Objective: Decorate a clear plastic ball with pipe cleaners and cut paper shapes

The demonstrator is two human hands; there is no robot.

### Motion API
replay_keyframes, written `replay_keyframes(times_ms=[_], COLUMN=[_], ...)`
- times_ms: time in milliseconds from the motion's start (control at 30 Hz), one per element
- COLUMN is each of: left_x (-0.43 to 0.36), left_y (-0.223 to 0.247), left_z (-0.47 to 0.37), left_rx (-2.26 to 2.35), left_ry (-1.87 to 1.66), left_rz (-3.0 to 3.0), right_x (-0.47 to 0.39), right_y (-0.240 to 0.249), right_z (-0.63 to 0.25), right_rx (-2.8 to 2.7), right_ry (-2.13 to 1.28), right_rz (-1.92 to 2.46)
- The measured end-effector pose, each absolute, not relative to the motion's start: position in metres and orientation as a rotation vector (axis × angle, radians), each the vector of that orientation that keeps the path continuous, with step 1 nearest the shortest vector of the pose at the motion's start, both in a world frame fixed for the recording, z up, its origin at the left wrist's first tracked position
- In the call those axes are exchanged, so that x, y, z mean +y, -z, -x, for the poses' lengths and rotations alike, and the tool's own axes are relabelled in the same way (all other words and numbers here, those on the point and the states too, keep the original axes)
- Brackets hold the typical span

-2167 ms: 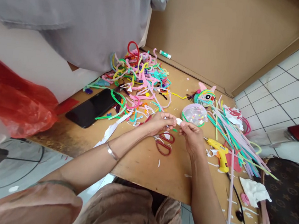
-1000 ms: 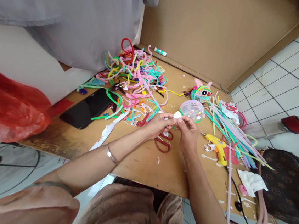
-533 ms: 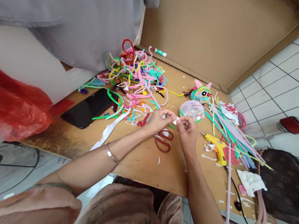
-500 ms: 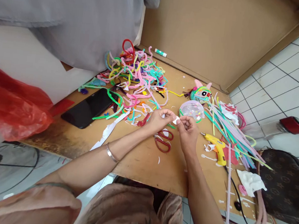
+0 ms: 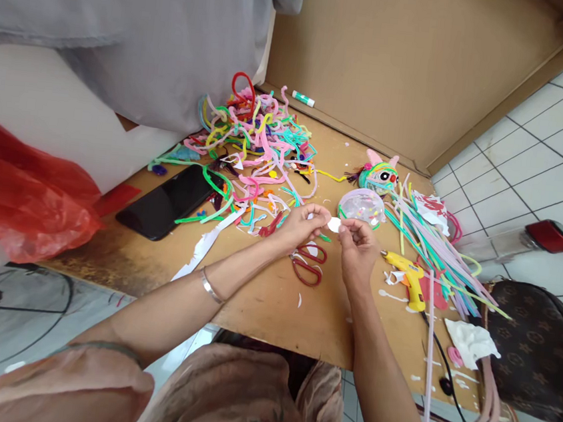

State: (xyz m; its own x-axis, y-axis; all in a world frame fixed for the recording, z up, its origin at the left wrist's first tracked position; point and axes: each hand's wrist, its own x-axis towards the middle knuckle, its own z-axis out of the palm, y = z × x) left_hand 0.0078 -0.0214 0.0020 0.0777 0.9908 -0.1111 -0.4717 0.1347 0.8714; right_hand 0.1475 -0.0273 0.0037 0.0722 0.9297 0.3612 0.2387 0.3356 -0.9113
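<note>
A small white piece (image 5: 334,224) is pinched between my two hands above the wooden table. My left hand (image 5: 306,226) grips its left edge with thumb and fingers. On its right edge my right hand (image 5: 357,241) has a similar pinch. Red-handled scissors (image 5: 307,273) lie just below my hands, with their blades partly hidden by my left hand. Behind my right hand stands a round clear container (image 5: 362,207) with small coloured bits in it.
A pipe-cleaner heap (image 5: 264,129) covers the back left, near a black phone (image 5: 164,204). At right are a yellow glue gun (image 5: 409,278), a pipe-cleaner bundle (image 5: 433,244) and a brown bag (image 5: 538,349). A decorated head figure (image 5: 378,175) stands behind the container.
My right hand has moved slightly to the right, and more of the white piece shows between my fingers. Both hands keep their pinch.
</note>
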Motion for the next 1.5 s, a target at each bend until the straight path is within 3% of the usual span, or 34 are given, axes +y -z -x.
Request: replay_keyframes(times_ms=[200,567,667,800,1067,1500], left_x=[-0.014,-0.014,-0.017,-0.023,-0.042,-0.042], left_y=[-0.006,-0.002,-0.002,0.0,0.001,0.01], left_z=[-0.004,0.0,0.0,-0.007,-0.024,-0.024], left_rx=[0.683,0.741,0.734,0.748,0.799,0.701], left_ry=[-1.267,-1.273,-1.233,-1.208,-1.125,-1.015], left_rz=[-0.379,-0.512,-0.562,-0.625,-0.789,-0.89], right_x=[-0.025,-0.041,-0.055,-0.066,-0.067,-0.067], right_y=[-0.004,-0.006,0.002,-0.001,-0.009,-0.003], right_z=[-0.151,-0.187,-0.197,-0.19,-0.158,-0.188], right_rx=[-1.412,-1.508,-1.712,-1.583,-1.232,-0.768], right_ry=[-0.79,-1.029,-0.788,-0.421,-1.015,-1.83], right_rz=[1.214,1.362,1.432,1.374,1.187,1.011])
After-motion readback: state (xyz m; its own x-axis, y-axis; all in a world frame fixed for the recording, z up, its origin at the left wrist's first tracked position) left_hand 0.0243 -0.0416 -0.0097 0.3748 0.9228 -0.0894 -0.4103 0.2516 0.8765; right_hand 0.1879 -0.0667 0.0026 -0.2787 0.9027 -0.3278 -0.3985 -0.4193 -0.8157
